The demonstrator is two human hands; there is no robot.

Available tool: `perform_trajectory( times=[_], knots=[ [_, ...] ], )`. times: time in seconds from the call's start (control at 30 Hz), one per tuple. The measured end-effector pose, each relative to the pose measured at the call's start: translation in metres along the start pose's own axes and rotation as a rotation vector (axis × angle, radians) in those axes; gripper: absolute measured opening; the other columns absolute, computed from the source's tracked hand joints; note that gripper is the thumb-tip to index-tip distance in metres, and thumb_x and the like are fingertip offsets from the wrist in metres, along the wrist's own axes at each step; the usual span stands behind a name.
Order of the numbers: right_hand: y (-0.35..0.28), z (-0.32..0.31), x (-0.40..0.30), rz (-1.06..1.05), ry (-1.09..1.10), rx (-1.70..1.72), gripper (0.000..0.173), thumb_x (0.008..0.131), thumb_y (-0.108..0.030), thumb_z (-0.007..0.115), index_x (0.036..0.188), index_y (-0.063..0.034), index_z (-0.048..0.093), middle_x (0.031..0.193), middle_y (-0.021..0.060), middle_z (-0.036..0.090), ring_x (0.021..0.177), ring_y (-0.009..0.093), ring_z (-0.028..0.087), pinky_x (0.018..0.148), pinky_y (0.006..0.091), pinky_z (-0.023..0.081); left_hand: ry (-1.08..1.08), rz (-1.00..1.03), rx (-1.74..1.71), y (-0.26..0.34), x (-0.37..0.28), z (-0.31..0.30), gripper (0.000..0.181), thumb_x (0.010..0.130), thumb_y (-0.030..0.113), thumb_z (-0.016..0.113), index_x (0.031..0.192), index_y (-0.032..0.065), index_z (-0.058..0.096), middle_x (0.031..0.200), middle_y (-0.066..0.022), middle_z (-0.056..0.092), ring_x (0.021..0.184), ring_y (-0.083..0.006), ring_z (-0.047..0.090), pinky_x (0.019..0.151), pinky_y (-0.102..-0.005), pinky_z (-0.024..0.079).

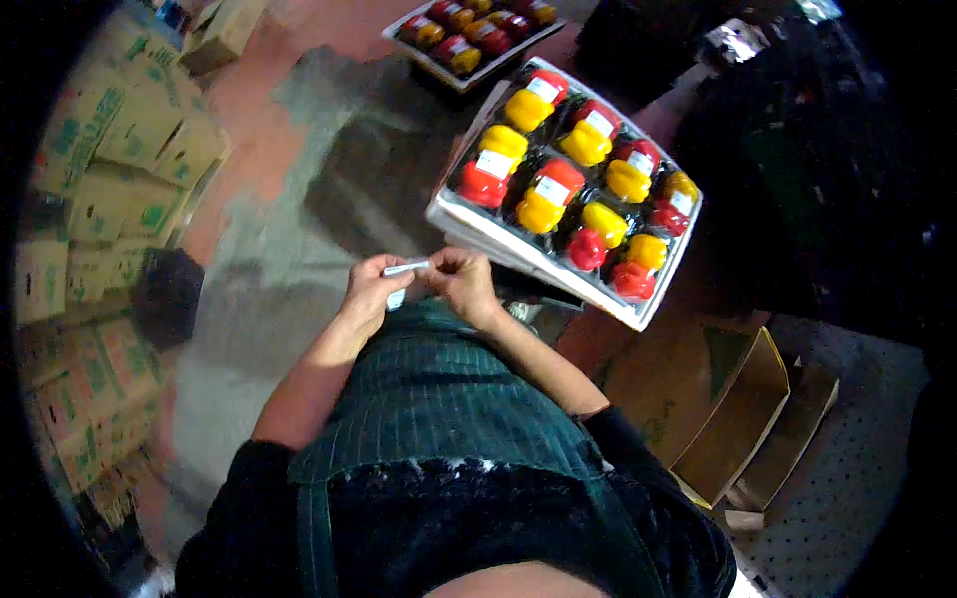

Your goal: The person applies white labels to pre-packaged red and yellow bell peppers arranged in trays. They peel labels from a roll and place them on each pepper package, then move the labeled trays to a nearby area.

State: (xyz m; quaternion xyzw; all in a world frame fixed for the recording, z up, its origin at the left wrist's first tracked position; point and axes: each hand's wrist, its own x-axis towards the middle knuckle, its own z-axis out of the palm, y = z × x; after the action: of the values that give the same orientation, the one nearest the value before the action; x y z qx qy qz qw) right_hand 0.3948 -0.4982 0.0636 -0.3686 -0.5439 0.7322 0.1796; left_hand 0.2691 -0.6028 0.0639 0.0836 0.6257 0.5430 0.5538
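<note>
In front of my apron, my left hand [371,288] pinches a strip of white labels [404,269], part of which hangs below the fingers. My right hand [465,284] has its fingertips closed at the strip's other end. Just beyond the right hand stands a white-rimmed tray [635,318], set at an angle on top of a stack. It holds several clear-wrapped packs of red and yellow bell peppers [550,194]. White labels sit on most of the packs; the two packs nearest the front right corner show none.
A second tray of wrapped peppers [478,34] stands at the far side. Stacked cardboard boxes [119,202] line the left. An open cardboard box [736,422] lies at the lower right. The concrete floor [247,344] shows worn red paint.
</note>
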Motion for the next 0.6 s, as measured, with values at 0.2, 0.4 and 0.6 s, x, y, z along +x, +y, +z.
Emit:
perform_trajectory(
  times=[0.2,0.4,0.6],
  knots=[
    [-0.013,-0.008,-0.005,-0.248,0.028,-0.475,0.023,0.063,-0.007,0.069,0.084,-0.0058,0.059,0.082,0.0080,0.056,0.075,0.025,0.056,0.063,0.0329,0.046,0.063,0.123,0.326,0.001,0.002,0.004,0.006,0.078,0.004,0.062,0.083,0.0009,0.061,0.076,-0.0008,0.060,0.067,-0.0064,0.052,0.058,-0.0202,0.041],
    [-0.012,-0.008,-0.009,-0.486,0.031,-0.730,0.012,0.063,-0.009,0.067,0.073,-0.0077,0.060,0.079,0.0082,0.056,0.077,0.028,0.054,0.065,0.0371,0.045,0.009,0.013,0.332,0.000,0.007,0.004,0.014,0.077,-0.003,0.058,0.091,-0.0021,0.060,0.085,-0.0044,0.061,0.076,-0.0090,0.055,0.067,-0.0208,0.044],
    [-0.012,-0.010,-0.012,-0.484,0.019,-0.768,0.014,0.062,-0.011,0.068,0.072,-0.0071,0.059,0.077,0.0083,0.054,0.079,0.028,0.052,0.068,0.0375,0.043,-0.102,-0.040,-0.024,0.003,0.005,0.003,0.028,0.075,0.001,0.059,0.102,-0.0052,0.058,0.090,-0.0074,0.062,0.079,-0.0121,0.058,0.072,-0.0231,0.046]
  ],
)
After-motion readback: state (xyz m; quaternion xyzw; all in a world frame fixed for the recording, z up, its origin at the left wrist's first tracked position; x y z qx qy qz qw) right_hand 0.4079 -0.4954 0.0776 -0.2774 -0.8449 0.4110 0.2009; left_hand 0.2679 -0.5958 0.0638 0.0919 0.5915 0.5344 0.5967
